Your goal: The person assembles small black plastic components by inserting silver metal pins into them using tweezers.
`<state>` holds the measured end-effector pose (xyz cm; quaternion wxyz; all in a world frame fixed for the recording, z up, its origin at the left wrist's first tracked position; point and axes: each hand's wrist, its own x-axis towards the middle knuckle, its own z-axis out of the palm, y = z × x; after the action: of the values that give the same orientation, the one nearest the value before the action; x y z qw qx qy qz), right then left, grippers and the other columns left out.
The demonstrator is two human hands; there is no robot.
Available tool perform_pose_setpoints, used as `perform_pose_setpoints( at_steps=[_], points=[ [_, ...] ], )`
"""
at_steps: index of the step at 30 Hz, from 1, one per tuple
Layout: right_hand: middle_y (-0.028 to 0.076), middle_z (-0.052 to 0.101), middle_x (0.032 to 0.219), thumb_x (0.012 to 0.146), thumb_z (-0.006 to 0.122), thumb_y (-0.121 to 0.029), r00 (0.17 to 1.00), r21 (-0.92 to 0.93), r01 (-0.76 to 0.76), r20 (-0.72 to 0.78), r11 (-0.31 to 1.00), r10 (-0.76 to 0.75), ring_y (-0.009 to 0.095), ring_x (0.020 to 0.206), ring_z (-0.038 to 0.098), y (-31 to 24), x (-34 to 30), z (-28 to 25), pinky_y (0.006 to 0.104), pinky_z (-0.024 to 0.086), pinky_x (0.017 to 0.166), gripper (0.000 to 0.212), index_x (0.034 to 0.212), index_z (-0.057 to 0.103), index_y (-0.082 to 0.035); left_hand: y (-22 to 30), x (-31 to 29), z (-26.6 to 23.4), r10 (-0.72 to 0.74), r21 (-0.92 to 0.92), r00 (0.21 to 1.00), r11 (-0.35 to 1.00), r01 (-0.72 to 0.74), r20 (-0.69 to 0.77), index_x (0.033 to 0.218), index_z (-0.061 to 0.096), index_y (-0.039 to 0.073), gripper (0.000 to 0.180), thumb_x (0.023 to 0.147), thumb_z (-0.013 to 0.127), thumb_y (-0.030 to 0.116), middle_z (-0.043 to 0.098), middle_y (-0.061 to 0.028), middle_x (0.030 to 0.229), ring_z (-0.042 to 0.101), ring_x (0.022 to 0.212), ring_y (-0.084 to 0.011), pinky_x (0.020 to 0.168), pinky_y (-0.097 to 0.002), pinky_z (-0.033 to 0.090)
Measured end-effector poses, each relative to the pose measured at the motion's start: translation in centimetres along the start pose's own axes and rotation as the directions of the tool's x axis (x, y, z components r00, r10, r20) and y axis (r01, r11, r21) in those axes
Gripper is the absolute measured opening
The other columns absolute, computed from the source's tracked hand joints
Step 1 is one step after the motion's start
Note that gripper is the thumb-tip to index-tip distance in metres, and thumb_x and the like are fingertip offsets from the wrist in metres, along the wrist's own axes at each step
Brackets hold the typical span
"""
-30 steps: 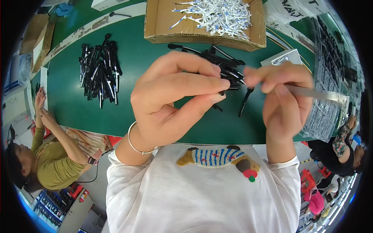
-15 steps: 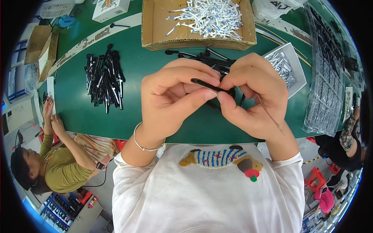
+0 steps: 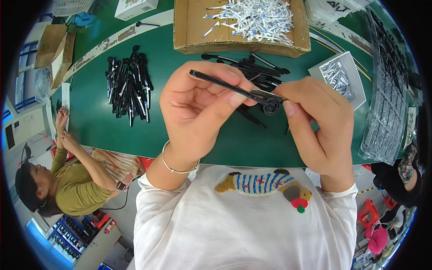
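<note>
My left hand [image 3: 191, 105] pinches a slim black plastic arm [image 3: 213, 81] between thumb and fingers. The arm slants down to the right and ends in a round, ring-like head [image 3: 271, 107]. Beside that head, my right hand [image 3: 324, 121] is closed in a pinch, with a thin dark strip showing at its fingertips; its kind is unclear. Behind my hands lies a loose pile of similar black arms [image 3: 258, 67], partly hidden by my fingers. Farther left is a second heap of black arms [image 3: 129, 85], some with silvery strips along them.
A cardboard box [image 3: 243, 48] of white paper strips stands at the back. To its right are a white box [image 3: 357, 96] of small silver pieces and clear plastic trays [image 3: 382, 121]. A co-worker [image 3: 76, 180] sits at the left; one black arm [image 3: 147, 24] lies at far left.
The black arm has turned so its length and round head show. My right fingers have drawn back to the right of the head, and the whole view has shifted slightly.
</note>
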<state>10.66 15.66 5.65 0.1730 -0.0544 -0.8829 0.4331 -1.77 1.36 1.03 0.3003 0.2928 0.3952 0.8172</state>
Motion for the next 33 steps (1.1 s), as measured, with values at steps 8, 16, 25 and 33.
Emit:
perform_pose_setpoints(
  at_steps=[8, 16, 25, 33],
  points=[
    [0.011, 0.064, 0.077, 0.074, 0.057, 0.002, 0.991, -0.165, 0.075, -0.096, 0.984, -0.091, 0.021, 0.060, 0.056, -0.1, 0.2, 0.0, 0.0278, 0.043, 0.054, 0.018, 0.090, 0.065, 0.002, -0.1, 0.0, 0.0, 0.180, 0.150, 0.980, 0.970, -0.190, 0.081, 0.095, 0.049, -0.004, 0.018, 0.080, 0.056, -0.012, 0.057, -0.0171, 0.094, 0.059, 0.082, -0.0182, 0.075, -0.0293, 0.050],
    [0.010, 0.064, 0.072, 0.065, 0.063, 0.002, 0.963, -0.255, 0.232, -0.073, 0.939, -0.258, 0.019, 0.052, 0.052, 0.5, 0.2, 0.2, 0.0275, 0.038, 0.046, 0.027, 0.091, 0.066, 0.002, 0.6, -0.2, 0.0, 0.135, 0.304, 0.985, 0.939, -0.163, 0.111, 0.093, 0.047, 0.004, 0.021, 0.079, 0.061, -0.004, 0.055, -0.0123, 0.086, 0.056, 0.076, -0.0244, 0.071, -0.0368, 0.049],
    [0.007, 0.059, 0.065, 0.058, 0.068, -0.002, 0.947, -0.389, 0.272, -0.055, 0.880, -0.317, 0.018, 0.048, 0.046, 0.0, 0.0, 0.1, 0.0273, 0.034, 0.043, 0.033, 0.091, 0.068, 0.000, 1.0, -0.3, 0.0, 0.158, 0.337, 0.977, 0.920, -0.199, 0.145, 0.090, 0.048, 0.003, 0.020, 0.077, 0.064, -0.002, 0.056, -0.0135, 0.085, 0.059, 0.076, -0.0268, 0.068, -0.0369, 0.052],
    [0.003, 0.059, 0.064, 0.056, 0.070, -0.007, 0.940, -0.438, 0.316, 0.028, 0.841, -0.339, 0.018, 0.054, 0.049, -0.3, 0.1, -0.6, 0.0285, 0.039, 0.051, 0.033, 0.089, 0.070, -0.005, 1.3, -0.2, -0.2, 0.166, 0.404, 0.959, 0.880, -0.249, 0.231, 0.089, 0.049, 0.004, 0.021, 0.077, 0.067, 0.001, 0.056, -0.0133, 0.086, 0.060, 0.077, -0.0277, 0.067, -0.0368, 0.054]
  ],
)
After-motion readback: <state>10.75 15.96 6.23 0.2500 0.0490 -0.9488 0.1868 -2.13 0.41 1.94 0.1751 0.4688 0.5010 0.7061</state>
